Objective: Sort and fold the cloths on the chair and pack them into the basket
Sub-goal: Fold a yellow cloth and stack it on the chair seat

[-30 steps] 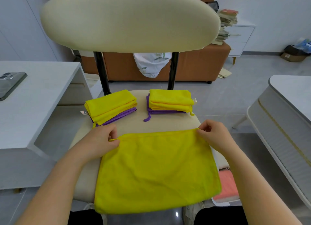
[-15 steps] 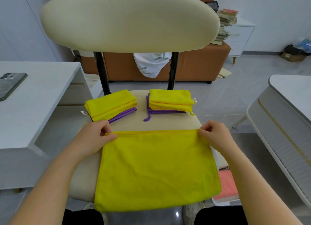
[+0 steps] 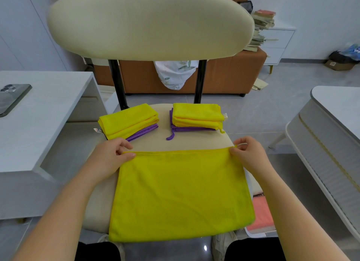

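A large yellow cloth (image 3: 181,194) lies flat on the front of the cream chair seat (image 3: 194,140), its near edge hanging over the seat's front. My left hand (image 3: 111,157) pinches its far left corner. My right hand (image 3: 247,153) pinches its far right corner beside a small white tag. At the back of the seat sit two folded stacks: a left stack (image 3: 128,121) and a right stack (image 3: 196,116), each yellow cloths on top of purple ones. Below the seat's right side, a white basket (image 3: 261,232) holding a pink cloth (image 3: 262,212) shows partly.
The chair's cream backrest (image 3: 150,23) fills the upper view on two black posts. A white desk (image 3: 39,120) with a phone (image 3: 11,99) stands at the left, a white rounded table (image 3: 335,112) at the right. A brown cabinet (image 3: 224,75) stands behind.
The cloth's far edge has been pulled straight and taut; its left corner moved outward to the left with my left hand. My right hand has barely shifted.
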Demonstrator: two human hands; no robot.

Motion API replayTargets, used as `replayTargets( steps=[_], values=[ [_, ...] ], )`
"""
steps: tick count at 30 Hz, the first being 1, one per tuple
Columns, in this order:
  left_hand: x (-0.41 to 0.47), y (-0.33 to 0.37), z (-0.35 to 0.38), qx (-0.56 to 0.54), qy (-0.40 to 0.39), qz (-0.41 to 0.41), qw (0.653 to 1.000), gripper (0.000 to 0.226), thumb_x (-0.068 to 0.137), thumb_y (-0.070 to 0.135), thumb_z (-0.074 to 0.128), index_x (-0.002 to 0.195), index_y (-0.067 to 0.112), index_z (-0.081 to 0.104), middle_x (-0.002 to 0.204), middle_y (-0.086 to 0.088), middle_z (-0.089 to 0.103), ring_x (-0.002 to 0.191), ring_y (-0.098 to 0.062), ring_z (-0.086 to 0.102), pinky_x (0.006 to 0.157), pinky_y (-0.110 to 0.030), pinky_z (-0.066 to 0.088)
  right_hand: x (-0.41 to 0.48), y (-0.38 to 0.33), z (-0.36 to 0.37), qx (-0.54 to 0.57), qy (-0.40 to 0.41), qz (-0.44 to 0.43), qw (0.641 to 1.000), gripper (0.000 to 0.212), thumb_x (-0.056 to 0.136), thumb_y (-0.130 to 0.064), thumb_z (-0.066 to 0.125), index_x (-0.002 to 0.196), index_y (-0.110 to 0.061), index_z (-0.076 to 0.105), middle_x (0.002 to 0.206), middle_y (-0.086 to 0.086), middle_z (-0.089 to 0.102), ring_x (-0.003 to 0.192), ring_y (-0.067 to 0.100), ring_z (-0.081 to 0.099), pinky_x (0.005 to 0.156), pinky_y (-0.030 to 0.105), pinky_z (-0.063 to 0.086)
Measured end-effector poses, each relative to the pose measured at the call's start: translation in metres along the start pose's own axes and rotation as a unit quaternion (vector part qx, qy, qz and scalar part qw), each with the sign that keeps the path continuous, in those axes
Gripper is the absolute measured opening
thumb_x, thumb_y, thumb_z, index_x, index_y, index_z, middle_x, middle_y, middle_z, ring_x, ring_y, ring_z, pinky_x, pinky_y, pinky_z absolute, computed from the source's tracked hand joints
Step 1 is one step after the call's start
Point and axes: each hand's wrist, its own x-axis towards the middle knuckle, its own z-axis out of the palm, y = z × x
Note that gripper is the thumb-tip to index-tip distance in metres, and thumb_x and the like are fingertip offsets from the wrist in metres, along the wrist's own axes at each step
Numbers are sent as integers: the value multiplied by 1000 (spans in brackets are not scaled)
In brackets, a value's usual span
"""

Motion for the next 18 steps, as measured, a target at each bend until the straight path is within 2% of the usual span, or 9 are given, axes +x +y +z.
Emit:
replayTargets(
  steps=[3, 5, 8, 10, 11, 13, 15, 18],
  values=[
    [2, -1, -2, -25, -48, -30, 998, 7, 88, 21, 64, 81, 22, 66, 85, -2, 64, 84, -18, 59, 73, -33, 45, -1, -3, -5, 64, -33, 19, 997, 11, 89, -11, 61, 99, -15, 61, 85, 6, 59, 75, 17, 53, 61, 27, 44],
    [-1, 5, -3, -138, -52, -68, 987, 12, 90, 22, 60, 83, 14, 65, 85, -6, 65, 81, -20, 58, 72, -31, 45, -2, -5, -7, 103, -43, 37, 993, 6, 92, -10, 58, 93, -10, 63, 80, 5, 55, 70, 15, 48, 57, 24, 40],
    [-2, 16, 2, -354, -47, -147, 922, 13, 93, 20, 54, 89, 11, 62, 89, -9, 66, 85, -23, 60, 76, -32, 48, -2, -9, -5, 152, -47, 56, 986, 14, 95, -13, 51, 83, -13, 59, 73, 4, 48, 65, 14, 42, 56, 25, 35],
    [1, 20, 9, -417, -18, -193, 888, 13, 95, 21, 52, 98, 11, 60, 97, -10, 65, 91, -26, 61, 82, -38, 50, -2, -13, -1, 173, -40, 61, 982, 17, 97, -15, 48, 82, -17, 56, 73, 2, 48, 63, 13, 41, 54, 24, 33],
    [3, 20, 13, -406, 5, -208, 890, 16, 96, 24, 52, 103, 12, 59, 103, -12, 63, 96, -28, 60, 87, -42, 49, -2, -15, 1, 176, -32, 58, 982, 16, 97, -16, 47, 83, -18, 55, 76, 1, 50, 64, 13, 43, 54, 24, 33],
    [6, 18, 18, -298, 56, -194, 933, 24, 96, 31, 52, 108, 12, 58, 110, -14, 60, 103, -31, 56, 91, -45, 47, -3, -18, 5, 179, -8, 48, 983, 11, 97, -18, 49, 89, -18, 56, 83, 1, 54, 69, 12, 47, 57, 25, 37],
    [5, 19, 22, -158, 117, -142, 970, 30, 96, 31, 51, 115, 8, 53, 107, -10, 55, 97, -25, 51, 81, -36, 42, -3, -18, 8, 178, 21, 36, 983, 6, 96, -17, 51, 100, -16, 56, 90, 1, 57, 74, 12, 50, 59, 24, 41],
    [1, 19, 28, -75, 185, -59, 978, 25, 95, 24, 53, 114, 8, 49, 99, -5, 51, 86, -19, 46, 69, -30, 32, -2, -18, 14, 163, 40, 9, 986, 22, 96, -11, 51, 117, -14, 53, 98, 7, 61, 67, 12, 49, 58, 25, 40]
  ],
)
